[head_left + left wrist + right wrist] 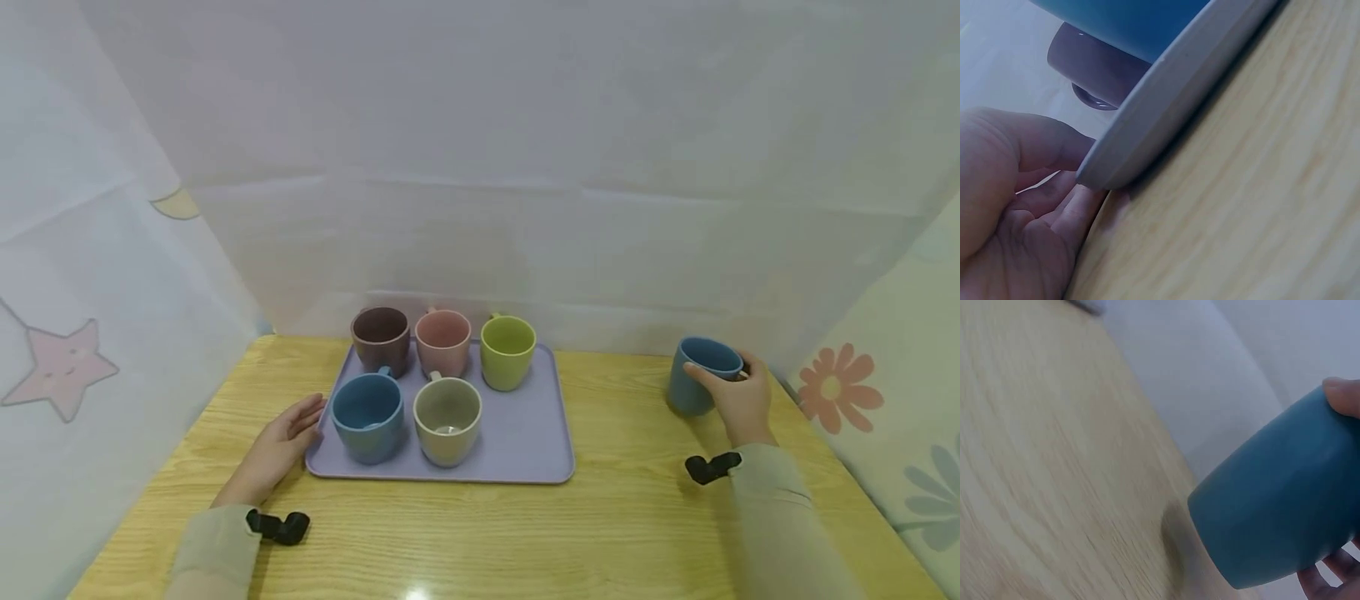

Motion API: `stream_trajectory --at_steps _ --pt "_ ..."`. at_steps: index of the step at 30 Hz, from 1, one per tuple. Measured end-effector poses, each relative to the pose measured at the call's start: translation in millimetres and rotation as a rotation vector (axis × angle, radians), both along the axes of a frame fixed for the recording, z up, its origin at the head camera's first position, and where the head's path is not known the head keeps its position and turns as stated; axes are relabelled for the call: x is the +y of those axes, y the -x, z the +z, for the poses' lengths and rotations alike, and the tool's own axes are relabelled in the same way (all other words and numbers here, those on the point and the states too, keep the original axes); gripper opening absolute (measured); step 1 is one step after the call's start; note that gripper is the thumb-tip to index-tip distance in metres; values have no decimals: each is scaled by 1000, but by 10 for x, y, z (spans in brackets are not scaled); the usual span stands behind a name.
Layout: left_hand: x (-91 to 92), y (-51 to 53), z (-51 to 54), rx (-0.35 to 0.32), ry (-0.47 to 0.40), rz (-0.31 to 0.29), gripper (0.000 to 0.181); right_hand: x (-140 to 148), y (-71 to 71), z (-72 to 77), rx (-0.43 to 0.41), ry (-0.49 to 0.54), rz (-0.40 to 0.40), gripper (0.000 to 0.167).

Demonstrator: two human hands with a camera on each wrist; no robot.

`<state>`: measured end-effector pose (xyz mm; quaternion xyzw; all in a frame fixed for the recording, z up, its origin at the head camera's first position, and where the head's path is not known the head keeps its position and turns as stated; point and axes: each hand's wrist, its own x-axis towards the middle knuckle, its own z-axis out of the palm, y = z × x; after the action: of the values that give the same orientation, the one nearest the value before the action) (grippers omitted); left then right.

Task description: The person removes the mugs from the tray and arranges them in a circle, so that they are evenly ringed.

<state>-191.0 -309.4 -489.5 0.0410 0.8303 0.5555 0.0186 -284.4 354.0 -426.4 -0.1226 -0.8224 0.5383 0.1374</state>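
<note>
Grip notes: that blue mug on the right

So it's near the back right corner of the table, tipped a bit, and looks just off the surface. Right hand grips it near the rim, thumb and fingers on opposite sides. I'm guessing glazed ceramic: stiff, some heft, kinda slick, chips if knocked. I'd grab the upper body like that. Left hand has relaxed fingers touching the left edge of the lilac tray.
</note>
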Motion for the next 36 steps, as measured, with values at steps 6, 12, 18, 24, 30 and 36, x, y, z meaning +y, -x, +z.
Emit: stream_trajectory --at_steps 6,12,18,24,30,36 --pt "55 3 15 -1 7 -3 60 226 99 -53 -51 -30 -24 107" --pt "73 2 35 -14 7 0 60 319 212 -56 -84 3 -61 112" --pt "75 8 6 -19 -4 -1 60 357 266 -55 -92 80 -113 112" --pt "76 3 -20 -9 -19 1 60 318 260 -38 -81 82 -130 110" --pt "44 -8 4 -5 -6 11 59 288 318 -68 -64 79 -127 110" --pt "14 -26 9 -1 2 13 59 296 307 -125 -51 1 -63 111"
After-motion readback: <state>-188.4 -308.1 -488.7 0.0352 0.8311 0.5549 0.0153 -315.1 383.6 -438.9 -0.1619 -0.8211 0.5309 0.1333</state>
